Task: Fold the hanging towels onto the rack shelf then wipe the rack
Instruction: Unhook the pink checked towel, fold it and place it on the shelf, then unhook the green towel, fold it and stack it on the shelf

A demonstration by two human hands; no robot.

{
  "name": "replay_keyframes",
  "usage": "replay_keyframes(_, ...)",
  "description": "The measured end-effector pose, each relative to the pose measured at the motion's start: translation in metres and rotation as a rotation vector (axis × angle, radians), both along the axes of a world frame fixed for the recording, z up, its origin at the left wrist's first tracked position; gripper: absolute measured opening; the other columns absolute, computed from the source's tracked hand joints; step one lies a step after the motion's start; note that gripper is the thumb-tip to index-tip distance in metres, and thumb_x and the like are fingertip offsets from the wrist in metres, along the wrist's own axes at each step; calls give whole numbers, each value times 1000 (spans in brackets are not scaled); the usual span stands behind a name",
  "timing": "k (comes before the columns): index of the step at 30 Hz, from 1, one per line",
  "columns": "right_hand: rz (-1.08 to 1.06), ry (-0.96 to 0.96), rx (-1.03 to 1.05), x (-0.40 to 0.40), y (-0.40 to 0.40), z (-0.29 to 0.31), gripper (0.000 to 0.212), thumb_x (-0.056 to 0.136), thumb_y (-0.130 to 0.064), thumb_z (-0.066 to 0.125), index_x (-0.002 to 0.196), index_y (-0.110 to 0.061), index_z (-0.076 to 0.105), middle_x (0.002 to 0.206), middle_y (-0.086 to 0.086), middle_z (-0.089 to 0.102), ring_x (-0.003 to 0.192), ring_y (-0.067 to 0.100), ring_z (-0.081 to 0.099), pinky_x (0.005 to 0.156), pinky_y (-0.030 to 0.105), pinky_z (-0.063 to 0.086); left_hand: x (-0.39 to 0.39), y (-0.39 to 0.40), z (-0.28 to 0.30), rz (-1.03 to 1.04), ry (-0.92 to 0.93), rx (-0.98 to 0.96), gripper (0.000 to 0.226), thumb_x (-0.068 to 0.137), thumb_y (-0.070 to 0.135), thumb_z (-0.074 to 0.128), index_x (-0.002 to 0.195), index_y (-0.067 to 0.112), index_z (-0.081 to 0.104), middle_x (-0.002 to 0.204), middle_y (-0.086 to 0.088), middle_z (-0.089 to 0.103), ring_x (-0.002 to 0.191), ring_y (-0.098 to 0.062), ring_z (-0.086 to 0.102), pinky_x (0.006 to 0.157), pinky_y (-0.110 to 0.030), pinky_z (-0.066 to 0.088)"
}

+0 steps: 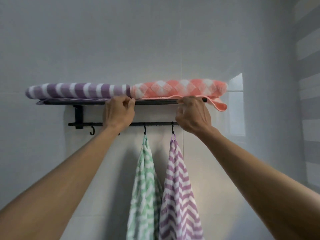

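Fingers of both your left hand and right hand are curled, pinching the pink towel's lower edge on the shelf. Looks like you're squaring it up; next, unhook the green towel.

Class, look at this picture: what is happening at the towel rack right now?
A person reaches up with both hands to the front edge of the black rack shelf. The left hand pinches at the pink checked towel's left end, and the right hand grips its lower edge near the front bar. A folded purple striped towel lies beside it on the shelf. A green towel and a purple zigzag towel hang from hooks below.
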State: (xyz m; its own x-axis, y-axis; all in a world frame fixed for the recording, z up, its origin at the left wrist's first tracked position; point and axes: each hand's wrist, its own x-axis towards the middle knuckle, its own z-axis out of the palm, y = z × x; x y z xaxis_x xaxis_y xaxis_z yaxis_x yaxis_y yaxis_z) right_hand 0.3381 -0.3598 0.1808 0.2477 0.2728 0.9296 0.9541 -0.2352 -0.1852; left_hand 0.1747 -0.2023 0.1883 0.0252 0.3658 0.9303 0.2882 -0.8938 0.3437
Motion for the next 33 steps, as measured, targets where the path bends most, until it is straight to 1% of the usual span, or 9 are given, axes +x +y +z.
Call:
replay_keyframes(2, 13, 3, -24, -10, -5, -2, 25, 84, -11, 52, 97, -4, 72, 106, 12, 71, 88, 31, 65, 72, 48, 60, -6, -3, -16, -4, 17, -44, 23, 96, 32, 59, 86, 17, 73, 83, -5, 72, 77, -24, 63, 71, -29, 43)
replay_keyframes(7, 151, 63, -93, -26, -9, -16, 37, 87, -20, 57, 120, -13, 71, 126, 7, 70, 112, 29, 66, 93, 46, 57, -21, -11, -47, -8, 65, -187, 22, 95, 33, 62, 78, 21, 68, 80, -2, 70, 76, -23, 63, 69, -27, 41)
replay_keyframes(11, 248, 155, -165, -34, -3, -41, 36, 88, -19, 58, 122, -14, 72, 125, 2, 71, 113, 22, 67, 99, 41, 55, -27, -14, -78, -28, 109, -288, 19, 95, 32, 63, 81, 21, 69, 82, 2, 70, 78, -19, 65, 72, -27, 46)
replay_keyframes(17, 265, 275, -281, -31, 22, -76, 33, 88, -14, 60, 119, -13, 72, 120, 5, 73, 106, 22, 68, 96, 38, 56, -34, -2, -119, -100, 139, -411, 13, 93, 25, 67, 80, 24, 69, 79, 13, 67, 77, -3, 62, 74, -22, 44)
replay_keyframes(21, 256, 384, -316, -17, 48, -97, 33, 86, -11, 56, 114, -14, 75, 112, 5, 75, 106, 23, 67, 100, 33, 52, -27, 22, -144, -130, 179, -502, 12, 91, 24, 69, 80, 21, 73, 79, 8, 71, 84, -13, 66, 77, -24, 50)
replay_keyframes(24, 273, 478, -361, -11, 66, -113, 31, 88, -7, 58, 113, -9, 75, 109, 5, 76, 100, 20, 69, 88, 22, 51, -14, 41, -165, -176, 211, -563, 11, 90, 26, 71, 86, 18, 76, 82, 5, 71, 88, -15, 67, 79, -24, 52)
replay_keyframes(28, 249, 595, -362, 3, 101, -133, 26, 84, -2, 55, 102, 7, 71, 94, 20, 76, 90, 34, 72, 88, 43, 58, 7, 69, -181, -220, 299, -617, 14, 91, 31, 71, 94, 18, 76, 88, 6, 70, 93, -16, 66, 80, -23, 50)
replay_keyframes(30, 250, 652, -351, 10, 119, -140, 32, 85, -4, 54, 111, 8, 68, 97, 25, 74, 91, 37, 71, 87, 48, 59, 19, 82, -185, -246, 344, -616, 18, 91, 35, 71, 98, 18, 74, 86, 10, 67, 95, -17, 65, 84, -24, 51)
replay_keyframes(33, 253, 679, -341, 15, 138, -144, 42, 93, -10, 51, 133, -1, 58, 119, 19, 70, 91, 27, 64, 85, 37, 56, 35, 95, -186, -306, 363, -610, 32, 90, 41, 71, 112, 17, 72, 92, 8, 68, 99, -18, 65, 90, -28, 52)
